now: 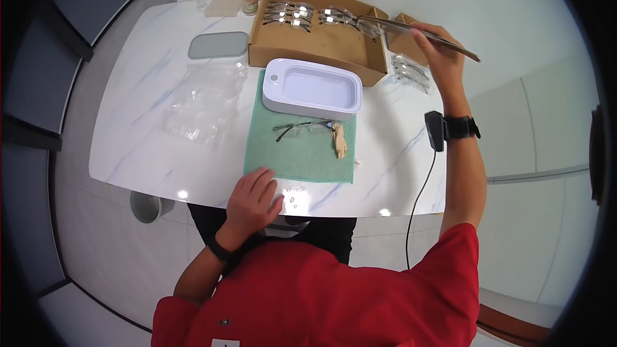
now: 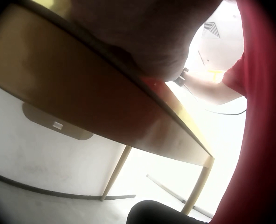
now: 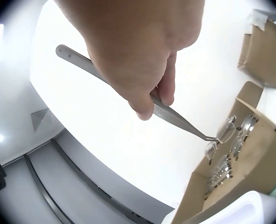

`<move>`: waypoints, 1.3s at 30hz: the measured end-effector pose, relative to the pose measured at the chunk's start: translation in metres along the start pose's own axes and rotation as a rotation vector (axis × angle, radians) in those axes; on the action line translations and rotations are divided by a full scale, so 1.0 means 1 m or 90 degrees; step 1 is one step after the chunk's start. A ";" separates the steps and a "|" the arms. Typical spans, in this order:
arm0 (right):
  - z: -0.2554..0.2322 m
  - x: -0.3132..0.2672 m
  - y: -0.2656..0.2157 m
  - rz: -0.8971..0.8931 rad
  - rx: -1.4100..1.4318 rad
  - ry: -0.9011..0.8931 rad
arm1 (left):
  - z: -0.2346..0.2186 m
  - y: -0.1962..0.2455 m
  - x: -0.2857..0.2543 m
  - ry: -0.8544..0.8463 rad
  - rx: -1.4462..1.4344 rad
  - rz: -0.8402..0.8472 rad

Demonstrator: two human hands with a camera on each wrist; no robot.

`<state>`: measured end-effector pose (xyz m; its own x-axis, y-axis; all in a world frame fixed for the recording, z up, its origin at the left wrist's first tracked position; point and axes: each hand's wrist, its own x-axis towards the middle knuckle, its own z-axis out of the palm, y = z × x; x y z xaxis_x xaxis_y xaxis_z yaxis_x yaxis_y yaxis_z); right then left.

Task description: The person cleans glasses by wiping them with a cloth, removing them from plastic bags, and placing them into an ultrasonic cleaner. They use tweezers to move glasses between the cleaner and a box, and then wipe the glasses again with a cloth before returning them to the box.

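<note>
My right hand (image 1: 443,51) pinches long metal tweezers (image 3: 180,121) between thumb and fingers, above the right end of an open cardboard box (image 1: 337,43). At the tweezers' tips hangs a pair of eyeglasses (image 3: 226,131) with clear lenses. Inside the box, several more eyeglasses (image 1: 289,13) lie in rows. Resting at the table's front edge, my left hand (image 1: 254,200) has its fingertips by the corner of a green cloth (image 1: 289,162) and holds nothing. Dark-templed eyeglasses (image 1: 302,128) lie on that cloth beside a crumpled beige piece (image 1: 340,141).
A lilac cleaning basin (image 1: 308,110) stands between cloth and box. Left of it are a grey lid (image 1: 218,45) and clear plastic bags (image 1: 202,99). Bagged items (image 1: 411,74) and a smaller cardboard box (image 1: 405,44) sit at the right. A small jar (image 1: 250,3) stands behind.
</note>
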<state>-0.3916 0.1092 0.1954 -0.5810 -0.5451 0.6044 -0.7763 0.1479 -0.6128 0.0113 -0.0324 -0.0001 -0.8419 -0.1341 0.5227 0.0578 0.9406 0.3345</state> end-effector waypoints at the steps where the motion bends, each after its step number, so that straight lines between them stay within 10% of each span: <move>1: -0.005 -0.002 -0.010 0.006 -0.004 0.009 | 0.000 -0.001 0.000 0.003 0.000 0.000; 19: -0.051 -0.023 -0.042 0.162 0.192 0.044 | -0.001 -0.002 -0.005 0.040 -0.030 0.002; 32: 0.012 -0.053 -0.054 0.113 0.013 -0.288 | -0.001 0.000 -0.008 0.055 -0.039 -0.003; 39: -0.023 -0.062 -0.088 0.029 0.046 -0.207 | -0.002 0.000 -0.009 0.056 -0.048 -0.002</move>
<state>-0.2927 0.1489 0.2238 -0.4968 -0.7759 0.3888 -0.7254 0.1254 -0.6768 0.0196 -0.0321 -0.0033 -0.7918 -0.1675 0.5874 0.0981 0.9143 0.3930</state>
